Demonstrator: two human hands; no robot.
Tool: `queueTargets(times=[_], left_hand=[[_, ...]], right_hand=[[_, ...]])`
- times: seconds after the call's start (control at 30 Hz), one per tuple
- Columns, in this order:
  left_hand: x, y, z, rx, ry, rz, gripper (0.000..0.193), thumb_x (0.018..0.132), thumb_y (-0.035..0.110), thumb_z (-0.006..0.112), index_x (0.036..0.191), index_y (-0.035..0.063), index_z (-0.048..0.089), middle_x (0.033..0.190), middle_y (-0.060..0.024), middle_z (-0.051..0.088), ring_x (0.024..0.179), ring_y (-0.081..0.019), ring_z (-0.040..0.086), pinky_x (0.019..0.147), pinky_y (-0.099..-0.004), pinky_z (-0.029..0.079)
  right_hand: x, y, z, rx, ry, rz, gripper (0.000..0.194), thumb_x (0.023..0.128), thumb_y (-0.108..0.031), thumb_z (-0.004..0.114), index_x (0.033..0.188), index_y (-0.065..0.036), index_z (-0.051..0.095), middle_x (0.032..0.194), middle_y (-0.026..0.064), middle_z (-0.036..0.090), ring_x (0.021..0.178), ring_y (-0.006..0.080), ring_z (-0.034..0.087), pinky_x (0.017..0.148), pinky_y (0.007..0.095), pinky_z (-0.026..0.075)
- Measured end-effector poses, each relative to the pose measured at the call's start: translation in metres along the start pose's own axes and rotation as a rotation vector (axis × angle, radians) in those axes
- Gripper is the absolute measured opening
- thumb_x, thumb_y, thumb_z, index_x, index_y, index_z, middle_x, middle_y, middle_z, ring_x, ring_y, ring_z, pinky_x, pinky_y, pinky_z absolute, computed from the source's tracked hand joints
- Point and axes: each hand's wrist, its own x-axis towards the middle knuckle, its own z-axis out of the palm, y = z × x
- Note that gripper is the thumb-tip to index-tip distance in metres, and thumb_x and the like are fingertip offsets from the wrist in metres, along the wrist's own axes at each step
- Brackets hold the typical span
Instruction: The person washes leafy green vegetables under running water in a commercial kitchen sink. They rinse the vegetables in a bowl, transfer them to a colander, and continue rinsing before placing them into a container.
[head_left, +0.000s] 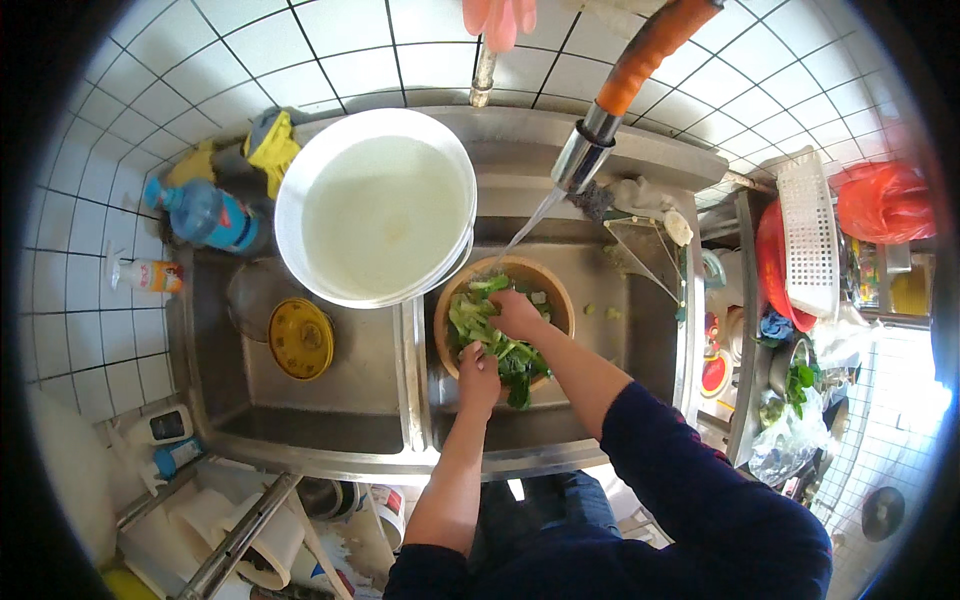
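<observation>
Both of my hands are in a round tan basin (564, 292) that stands in the right bowl of a steel double sink. Leafy green vegetables (469, 315) fill the basin, with some dark leaves draped over its near rim. My left hand (480, 375) grips greens at the near left side. Higher up, my right hand (517, 315) has its fingers closed on leaves, its fingertips partly hidden among them. A stream of water runs into the basin from a metal faucet (585, 154) with an orange hose (652, 49).
A large white bucket of cloudy liquid (375, 217) rests over the sink divider's far end. In the left bowl sits a yellow round container (300, 339). Blue bottle (210, 214) and yellow gloves (271, 150) lie back left. A green-edged triangular rack (681, 277) occupies the right bowl's corner.
</observation>
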Motion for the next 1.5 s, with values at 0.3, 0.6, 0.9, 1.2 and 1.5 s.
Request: queueTargets(times=[0.3, 0.6, 0.9, 1.2, 1.5], left_hand=[[0.001, 0.021, 0.015, 0.224, 0.113, 0.280, 0.053, 0.091, 0.006, 0.071, 0.141, 0.0005, 0.054, 0.139, -0.0219, 0.057, 0.133, -0.0374, 0.054, 0.112, -0.0448, 0.044], [-0.018, 0.032, 0.014, 1.198, -0.113, 0.511, 0.042, 0.093, 0.023, 0.072, 0.129, 0.0035, 0.070, 0.146, -0.0138, 0.057, 0.144, -0.0373, 0.044, 0.118, -0.0593, 0.036], [-0.053, 0.038, 0.007, 0.993, -0.127, 0.478, 0.031, 0.090, 0.009, 0.074, 0.118, -0.0042, 0.068, 0.145, -0.0202, 0.051, 0.136, -0.0411, 0.048, 0.115, -0.0505, 0.042], [-0.030, 0.047, 0.022, -0.081, -0.016, 0.274, 0.044, 0.096, 0.004, 0.067, 0.138, -0.0021, 0.054, 0.133, -0.0221, 0.059, 0.120, -0.0347, 0.063, 0.098, -0.0407, 0.053], [0.001, 0.054, 0.027, 0.080, -0.065, 0.242, 0.047, 0.088, 0.010, 0.078, 0.129, -0.0058, 0.060, 0.111, -0.0220, 0.073, 0.105, -0.0350, 0.072, 0.093, -0.0421, 0.055]], right_hand=[[-0.051, 0.025, -0.063, 0.599, 0.038, 0.218, 0.022, 0.091, -0.016, 0.072, 0.110, -0.004, 0.073, 0.093, 0.0051, 0.078, 0.069, 0.0175, 0.064, 0.066, 0.0338, 0.053], [-0.049, 0.009, -0.032, -0.094, 0.436, -0.130, 0.032, 0.082, -0.010, 0.072, 0.114, -0.009, 0.066, 0.115, 0.0144, 0.065, 0.099, 0.0379, 0.068, 0.082, 0.0494, 0.058], [-0.009, 0.028, 0.011, -0.150, -0.171, 0.062, 0.036, 0.081, -0.027, 0.078, 0.108, -0.005, 0.071, 0.102, 0.0173, 0.074, 0.093, 0.0393, 0.071, 0.090, 0.0498, 0.057], [-0.061, 0.027, -0.056, 0.802, -0.130, 0.054, 0.021, 0.095, -0.015, 0.072, 0.110, -0.001, 0.068, 0.082, 0.0017, 0.064, 0.074, 0.0097, 0.057, 0.069, 0.0283, 0.047], [-0.065, 0.007, -0.063, 0.631, -0.049, -0.006, 0.018, 0.098, -0.014, 0.064, 0.109, 0.001, 0.066, 0.079, 0.0075, 0.070, 0.072, 0.0169, 0.066, 0.069, 0.0353, 0.053]])
